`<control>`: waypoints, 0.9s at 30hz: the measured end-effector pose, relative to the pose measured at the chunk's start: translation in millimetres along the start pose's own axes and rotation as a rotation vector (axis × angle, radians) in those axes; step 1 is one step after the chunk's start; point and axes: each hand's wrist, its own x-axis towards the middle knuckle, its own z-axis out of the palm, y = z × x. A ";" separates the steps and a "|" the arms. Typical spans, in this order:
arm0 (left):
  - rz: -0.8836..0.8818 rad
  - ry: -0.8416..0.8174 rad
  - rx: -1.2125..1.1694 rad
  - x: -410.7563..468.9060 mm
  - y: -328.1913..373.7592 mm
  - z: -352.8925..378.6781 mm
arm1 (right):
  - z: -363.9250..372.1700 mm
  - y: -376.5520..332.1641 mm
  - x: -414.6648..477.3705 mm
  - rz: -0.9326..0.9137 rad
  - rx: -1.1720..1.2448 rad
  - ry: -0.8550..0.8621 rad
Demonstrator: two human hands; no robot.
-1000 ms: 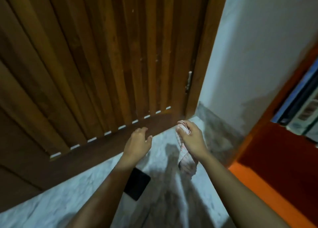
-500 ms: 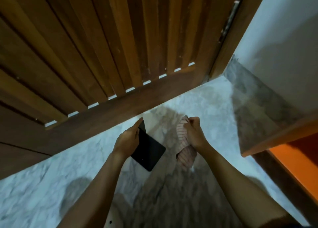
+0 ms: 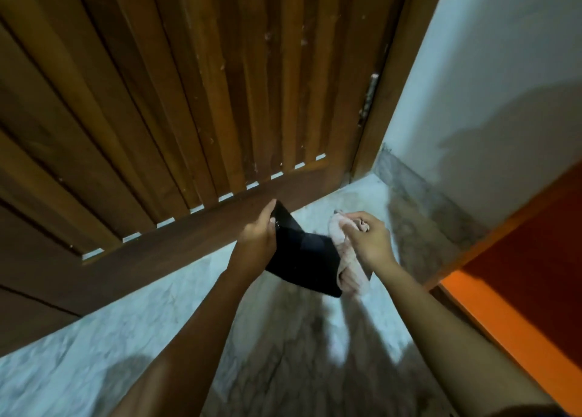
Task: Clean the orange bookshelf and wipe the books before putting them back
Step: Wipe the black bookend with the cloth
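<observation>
Raised from the floor [image 3: 94,353], the black book [image 3: 305,259] is gripped by left hand [image 3: 256,238] so right hand [image 3: 368,242], clutching cloth [image 3: 349,268], can wipe it.

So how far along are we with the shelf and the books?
Done: nothing I can confirm; only a corner of the orange bookshelf shows. In hand: the left hand holds a black book, and the right hand holds a pink cloth against its edge. Left: finish wiping it and put it back.
</observation>
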 end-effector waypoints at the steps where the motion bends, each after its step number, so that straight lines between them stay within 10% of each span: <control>1: 0.046 0.041 -0.058 -1.8 17.2 -5.1 | -12.9 -13.2 0.7 -0.028 -0.025 0.030; 13: 0.581 0.312 -0.404 -57.2 200.5 -55.8 | -139.5 -139.3 -25.1 -0.540 -0.381 0.332; 27: 0.497 0.459 -0.593 -85.7 228.8 -57.2 | -116.3 -109.0 -78.4 -0.579 -0.303 0.406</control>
